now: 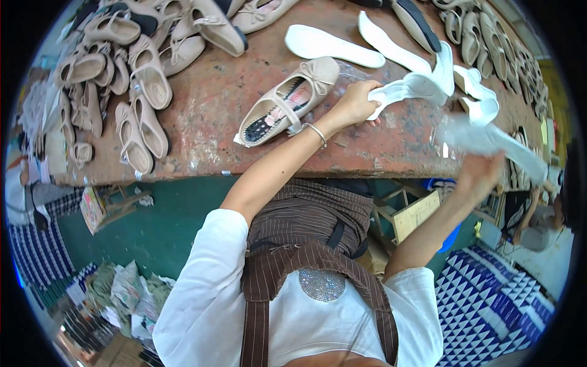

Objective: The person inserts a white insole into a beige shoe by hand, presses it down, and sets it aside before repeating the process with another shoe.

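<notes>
My left hand (358,103) reaches across the worktable, its fingers closed on the near end of a white moulded shoe insert (409,87). A beige shoe (290,101) with a bow and a strap lies under my left forearm, a dark patterned lining showing inside it. Out to the right, my right hand (482,172) is smeared by motion. It grips a pale, sole-shaped insert (489,142), also blurred, above the table's near edge. Two flat white insoles, a wide one (333,46) and a curved one (391,46), lie beyond my left hand.
Beige shoes (147,73) crowd the table's left side, and more shoes (501,43) stand in rows at the right. Further white inserts (480,101) rest between my hands and those rows. Below the near edge are a wooden stool (416,217) and a blue bin (449,238).
</notes>
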Demonstrator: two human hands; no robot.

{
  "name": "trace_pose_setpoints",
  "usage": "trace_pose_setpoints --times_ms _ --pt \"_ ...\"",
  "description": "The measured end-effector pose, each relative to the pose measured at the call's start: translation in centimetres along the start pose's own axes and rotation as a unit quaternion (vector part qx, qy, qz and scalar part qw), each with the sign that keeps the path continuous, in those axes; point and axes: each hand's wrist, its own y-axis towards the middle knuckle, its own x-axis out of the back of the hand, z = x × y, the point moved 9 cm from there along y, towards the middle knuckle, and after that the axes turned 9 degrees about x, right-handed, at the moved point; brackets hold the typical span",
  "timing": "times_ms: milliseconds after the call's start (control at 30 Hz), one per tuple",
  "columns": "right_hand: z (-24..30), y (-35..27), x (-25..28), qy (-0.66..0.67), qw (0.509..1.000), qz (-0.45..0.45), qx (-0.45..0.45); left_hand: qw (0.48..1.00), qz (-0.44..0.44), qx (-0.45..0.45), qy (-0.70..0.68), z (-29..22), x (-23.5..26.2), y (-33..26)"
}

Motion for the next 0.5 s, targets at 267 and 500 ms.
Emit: trace_pose_setpoints --times_ms 267,500 --pt "-2.0 -4.7 -1.7 0.206 0.946 0.208 -0.142 0.779 -0.474 -0.2 0.358 -2.5 8.0 -19.0" --pt "-8.0 -10.1 -9.0 -0.229 0.911 0.331 -0.089 0.83 -0.415 -0.16 0.338 2.9 10.9 -20.0"
